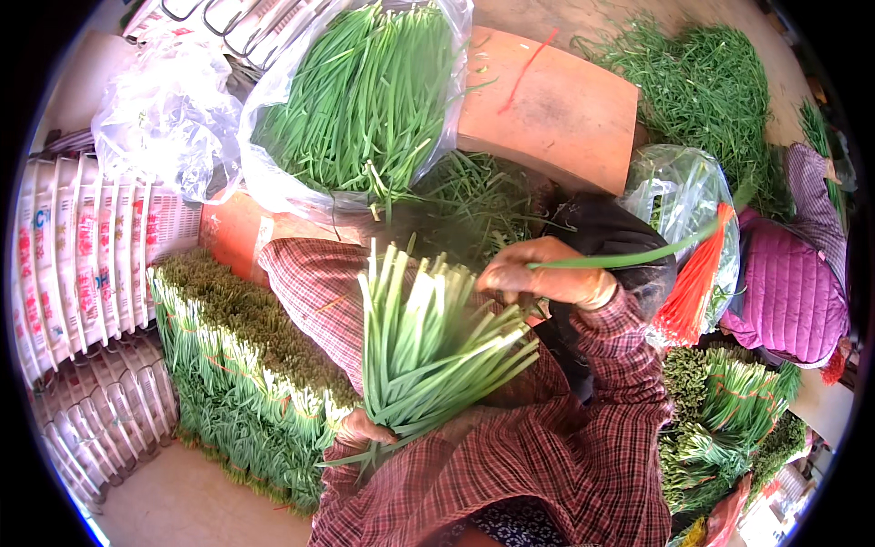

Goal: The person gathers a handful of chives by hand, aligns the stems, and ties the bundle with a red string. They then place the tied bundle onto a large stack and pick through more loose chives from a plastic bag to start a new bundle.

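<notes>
My left hand (365, 427) is closed round the leafy lower end of a thick bunch of garlic chives (428, 337). The bunch stands tilted over my lap, its pale cut ends fanned out upward. Just right of those ends, my right hand (551, 271) has its fingers pinched together on a single long green chive blade (629, 259), which sticks out to the right past my wrist. Ahead of me, an opened clear plastic bag (260, 169) holds a large heap of loose chives (365, 100).
Tied chive bundles (264, 383) stand stacked at my left beside white plastic crates (87, 255). An orange board (556, 109) lies ahead. Red ties (694, 283) hang at right over a clear bag (679, 178). Farther right are a person in purple (788, 287), more bundles (738, 392) and a trimmings pile (711, 82).
</notes>
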`<state>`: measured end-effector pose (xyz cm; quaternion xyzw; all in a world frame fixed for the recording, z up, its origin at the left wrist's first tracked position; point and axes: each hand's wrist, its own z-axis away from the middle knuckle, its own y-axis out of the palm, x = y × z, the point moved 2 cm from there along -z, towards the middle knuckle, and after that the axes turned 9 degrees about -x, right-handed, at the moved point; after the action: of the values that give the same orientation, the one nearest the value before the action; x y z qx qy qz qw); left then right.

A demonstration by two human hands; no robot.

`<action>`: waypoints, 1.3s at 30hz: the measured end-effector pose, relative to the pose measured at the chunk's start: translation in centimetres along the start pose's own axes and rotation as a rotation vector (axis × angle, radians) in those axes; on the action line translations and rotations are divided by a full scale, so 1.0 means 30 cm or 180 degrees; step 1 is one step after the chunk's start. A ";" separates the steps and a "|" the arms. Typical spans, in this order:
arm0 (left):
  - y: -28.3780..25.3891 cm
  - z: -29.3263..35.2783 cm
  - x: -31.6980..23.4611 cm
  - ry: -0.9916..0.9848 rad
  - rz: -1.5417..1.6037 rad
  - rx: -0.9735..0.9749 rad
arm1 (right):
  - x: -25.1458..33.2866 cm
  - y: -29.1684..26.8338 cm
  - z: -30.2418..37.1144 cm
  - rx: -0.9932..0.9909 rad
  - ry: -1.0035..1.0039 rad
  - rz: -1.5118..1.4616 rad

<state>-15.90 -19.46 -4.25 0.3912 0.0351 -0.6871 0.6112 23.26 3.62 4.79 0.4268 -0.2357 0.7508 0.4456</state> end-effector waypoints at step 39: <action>-0.041 0.039 -0.004 0.0080 -0.0165 -0.0103 | -0.230 -0.092 -0.066 -0.1196 -0.0062 0.2193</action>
<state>-17.55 -19.67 -3.89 0.3888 0.0639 -0.6971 0.5990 26.46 3.20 -2.20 0.2409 -0.5027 0.7961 0.2356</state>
